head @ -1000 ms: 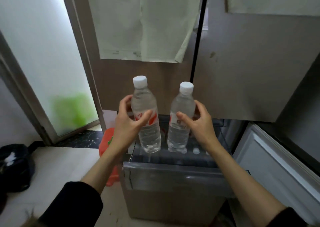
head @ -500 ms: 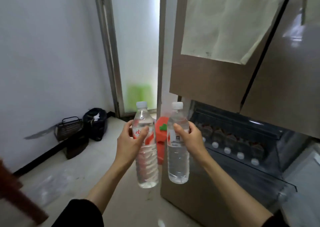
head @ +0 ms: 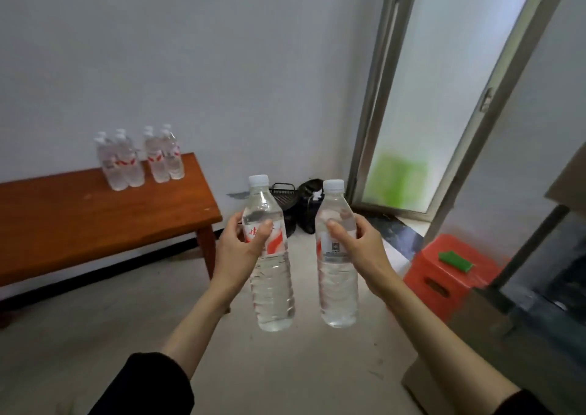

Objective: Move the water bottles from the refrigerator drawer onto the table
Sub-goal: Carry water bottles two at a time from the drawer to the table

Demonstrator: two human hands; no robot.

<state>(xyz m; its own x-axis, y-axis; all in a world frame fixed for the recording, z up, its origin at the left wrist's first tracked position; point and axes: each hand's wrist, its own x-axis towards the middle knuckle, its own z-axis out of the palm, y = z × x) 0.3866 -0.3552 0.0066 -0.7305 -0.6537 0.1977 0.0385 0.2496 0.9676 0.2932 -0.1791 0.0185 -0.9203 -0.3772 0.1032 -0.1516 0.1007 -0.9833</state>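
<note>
Head view: our hands, left [head: 236, 249] and right [head: 360, 246], each grip a clear plastic water bottle [head: 269, 256] [head: 336, 256]; we should carry them upright to the brown wooden worktop [head: 95, 211] and set them beside the standing bottles [head: 139, 157].

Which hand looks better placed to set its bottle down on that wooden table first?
Probably the left hand. Its bottle is on the side nearer the wooden table, which stands to the left. The right hand and its bottle are farther away.
</note>
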